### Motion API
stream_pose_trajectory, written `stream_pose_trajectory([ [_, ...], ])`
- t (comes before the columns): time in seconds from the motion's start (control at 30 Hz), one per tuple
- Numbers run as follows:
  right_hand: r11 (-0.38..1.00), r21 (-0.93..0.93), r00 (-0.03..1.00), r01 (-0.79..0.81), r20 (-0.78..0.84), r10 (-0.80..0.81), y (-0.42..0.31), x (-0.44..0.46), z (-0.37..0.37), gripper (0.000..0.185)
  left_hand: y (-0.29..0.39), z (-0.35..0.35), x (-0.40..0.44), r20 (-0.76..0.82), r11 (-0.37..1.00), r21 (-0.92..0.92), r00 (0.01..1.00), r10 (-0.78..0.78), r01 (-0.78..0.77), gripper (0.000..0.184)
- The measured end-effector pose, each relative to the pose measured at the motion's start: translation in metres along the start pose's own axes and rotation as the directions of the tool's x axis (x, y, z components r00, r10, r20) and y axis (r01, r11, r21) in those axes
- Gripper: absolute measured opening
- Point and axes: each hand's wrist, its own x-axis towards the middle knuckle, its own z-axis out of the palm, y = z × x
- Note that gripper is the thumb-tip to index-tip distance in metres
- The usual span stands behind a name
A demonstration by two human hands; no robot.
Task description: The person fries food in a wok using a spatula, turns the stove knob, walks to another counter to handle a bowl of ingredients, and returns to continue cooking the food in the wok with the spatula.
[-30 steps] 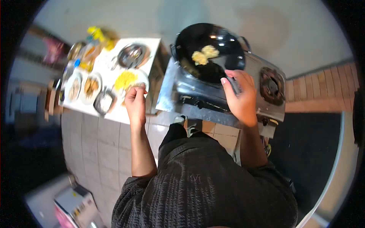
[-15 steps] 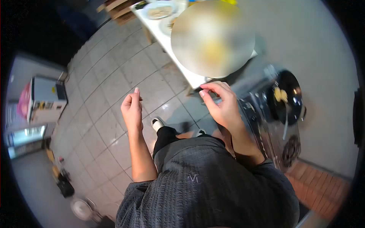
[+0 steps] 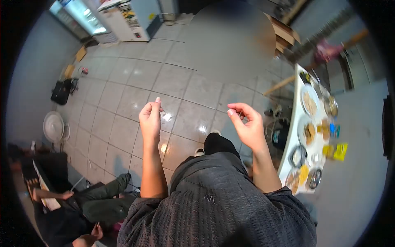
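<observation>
My left hand (image 3: 151, 121) is raised in front of my body over the tiled floor. Its fingers are curled in and its thumb points up, with no object showing in it. To the right, my right hand (image 3: 249, 125) hovers at about the same height, fingers loosely bent and a small gap between thumb and forefinger. It holds nothing and touches nothing. The nearest thing to it is the white table (image 3: 291, 142), which bears a plate of pale food (image 3: 309, 103), a plate with brownish food (image 3: 308, 132) and a yellow packet (image 3: 340, 152).
Grey tiles (image 3: 135, 78) cover the floor ahead. At the far left stand a fridge (image 3: 142, 20), a black bag (image 3: 61, 91) and a white fan (image 3: 54, 126). A person in dark clothes (image 3: 61, 222) sits at the lower left. A blurred disc hides the upper middle.
My view has turned left: the table now lies at the right, and the stove with the black wok has left the view. The seated person has come in. Both hands keep nearly the same pose.
</observation>
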Motion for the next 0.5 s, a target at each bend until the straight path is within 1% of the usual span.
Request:
stream_pose_trajectory([
  [0.07,1.000,0.008,0.996,0.023,0.090,-0.024,0.006,0.042,0.026,0.016,-0.004,-0.017,0.027,-0.056,0.999,-0.033,0.998,0.025,-0.027,0.034],
  [0.13,0.998,0.062,0.989,0.004,0.145,-0.013,0.012,0.092,0.053,0.017,-0.001,-0.030,0.058,-0.122,0.997,-0.073,0.992,0.000,-0.009,0.033],
  [0.2,0.997,0.076,0.983,0.025,0.181,-0.039,0.021,0.144,0.083,0.018,-0.001,-0.043,0.095,-0.174,0.998,-0.060,0.985,-0.017,0.006,0.031],
  [0.23,0.993,0.116,0.981,0.030,0.186,-0.052,0.025,0.169,0.098,0.020,0.000,-0.048,0.113,-0.201,0.998,-0.060,0.979,-0.019,0.007,0.031],
  [0.27,0.987,0.156,0.979,0.047,0.186,-0.077,0.025,0.196,0.111,0.021,0.002,-0.051,0.132,-0.263,0.998,-0.067,0.965,-0.017,-0.001,0.030],
  [0.3,0.985,0.165,0.974,0.050,0.209,-0.085,0.020,0.224,0.124,0.021,0.008,-0.053,0.151,-0.321,0.997,-0.072,0.947,-0.025,0.002,0.030],
  [0.37,0.989,0.147,0.952,0.010,0.303,-0.054,0.008,0.270,0.147,0.024,0.024,-0.059,0.179,-0.361,0.996,-0.087,0.932,-0.016,-0.017,0.030],
  [0.4,0.987,0.159,0.948,0.015,0.311,-0.064,0.001,0.293,0.159,0.024,0.034,-0.063,0.195,-0.379,0.994,-0.102,0.925,-0.001,-0.041,0.031],
  [0.43,0.988,0.148,0.929,0.030,0.360,-0.082,-0.006,0.317,0.171,0.024,0.043,-0.068,0.211,-0.393,0.994,-0.097,0.919,0.009,-0.051,0.031],
  [0.47,0.990,0.135,0.906,0.041,0.413,-0.094,-0.012,0.338,0.185,0.025,0.051,-0.074,0.226,-0.422,0.992,-0.115,0.907,-0.009,-0.044,0.030],
  [0.5,0.989,0.141,0.898,0.042,0.429,-0.099,-0.019,0.354,0.199,0.025,0.056,-0.080,0.235,-0.452,0.990,-0.137,0.892,-0.031,-0.035,0.030],
])
